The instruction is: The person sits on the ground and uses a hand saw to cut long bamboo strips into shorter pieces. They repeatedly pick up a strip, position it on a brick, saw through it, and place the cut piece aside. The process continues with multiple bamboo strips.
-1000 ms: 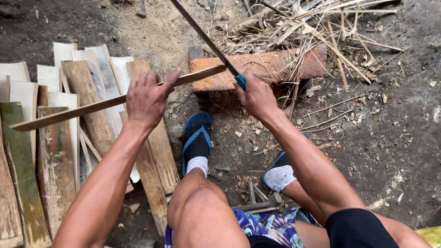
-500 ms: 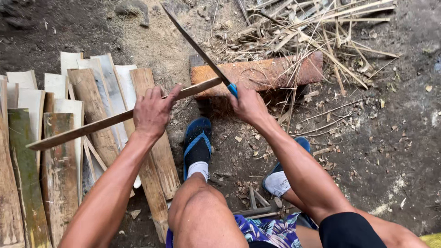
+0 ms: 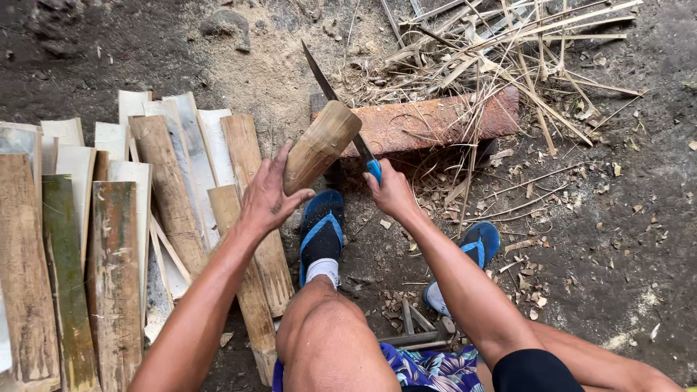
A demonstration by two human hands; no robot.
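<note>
My left hand (image 3: 270, 194) holds a bamboo slat (image 3: 321, 144), its rounded end turned up toward the camera and resting near the reddish log (image 3: 435, 120). My right hand (image 3: 390, 190) grips the blue handle of a long dark knife (image 3: 335, 98), whose blade runs up and left behind the slat's top end. Whether the blade touches the slat is hidden. Both hands are above my left foot in a blue sandal (image 3: 321, 232).
A row of split bamboo slats (image 3: 109, 239) lies on the dirt at the left. Dry bamboo strips and shavings (image 3: 508, 51) are heaped behind the log. My other sandalled foot (image 3: 475, 250) rests at the right, and a stone (image 3: 226, 23) sits at the top.
The slat, earlier held level across the log, has swung so that its end points toward the camera. The knife has come down and closer to the slat's end.
</note>
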